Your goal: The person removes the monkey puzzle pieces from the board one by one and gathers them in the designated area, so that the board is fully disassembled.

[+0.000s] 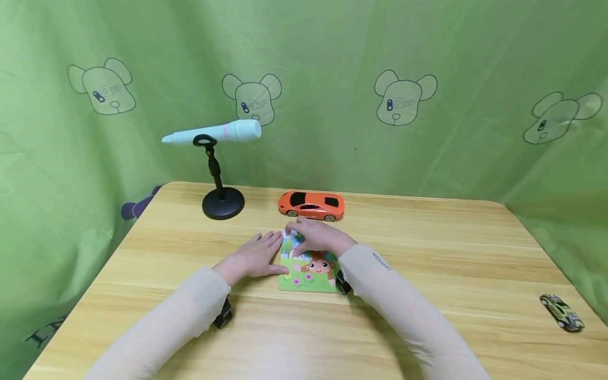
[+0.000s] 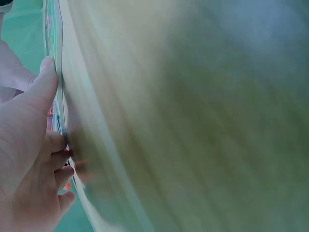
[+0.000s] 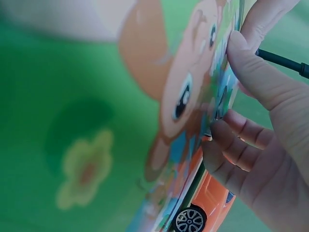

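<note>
Wide gap lies between right sleeve [image 1: 408, 311] and camouflage car [image 1: 562, 313]; orange car [image 1: 309, 207] blocks just beyond picture board [image 1: 306, 283], microphone stand [image 1: 223, 204] far left.

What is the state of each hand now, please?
Left hand: open, touching the puzzle.
Right hand: bent over the puzzle; whether it holds anything cannot be told.
</note>
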The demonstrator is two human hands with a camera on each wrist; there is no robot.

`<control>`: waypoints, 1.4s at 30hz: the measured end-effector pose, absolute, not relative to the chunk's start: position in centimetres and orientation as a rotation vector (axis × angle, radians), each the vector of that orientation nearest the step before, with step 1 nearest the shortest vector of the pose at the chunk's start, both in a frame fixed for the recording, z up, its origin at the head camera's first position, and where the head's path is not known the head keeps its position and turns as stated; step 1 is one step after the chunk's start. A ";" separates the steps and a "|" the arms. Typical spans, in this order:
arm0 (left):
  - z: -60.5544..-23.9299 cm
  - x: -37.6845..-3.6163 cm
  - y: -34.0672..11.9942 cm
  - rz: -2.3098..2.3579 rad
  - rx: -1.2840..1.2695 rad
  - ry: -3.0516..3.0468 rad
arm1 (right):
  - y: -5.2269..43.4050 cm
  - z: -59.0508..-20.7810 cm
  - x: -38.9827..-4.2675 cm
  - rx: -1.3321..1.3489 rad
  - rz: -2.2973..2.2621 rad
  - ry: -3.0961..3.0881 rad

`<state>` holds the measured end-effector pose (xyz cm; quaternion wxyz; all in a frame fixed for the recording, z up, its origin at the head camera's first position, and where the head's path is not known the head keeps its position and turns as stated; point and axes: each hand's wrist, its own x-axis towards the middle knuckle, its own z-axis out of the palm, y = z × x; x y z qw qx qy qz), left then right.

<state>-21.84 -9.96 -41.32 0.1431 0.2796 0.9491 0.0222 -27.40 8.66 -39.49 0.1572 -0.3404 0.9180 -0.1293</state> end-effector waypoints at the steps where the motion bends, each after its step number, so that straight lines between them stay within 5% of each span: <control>1: -41.3 -21.9 -10.0 0.065 0.805 2.737 | 8.6 -39.5 -27.4 -0.970 -0.379 2.628; 21: -41.2 -22.0 -9.9 0.048 0.810 2.736 | 10.2 -39.0 -27.4 -0.857 -1.049 2.566; 42: -41.2 -21.5 -9.8 0.034 0.822 2.748 | 21.4 -37.7 -26.9 -0.467 -1.225 2.581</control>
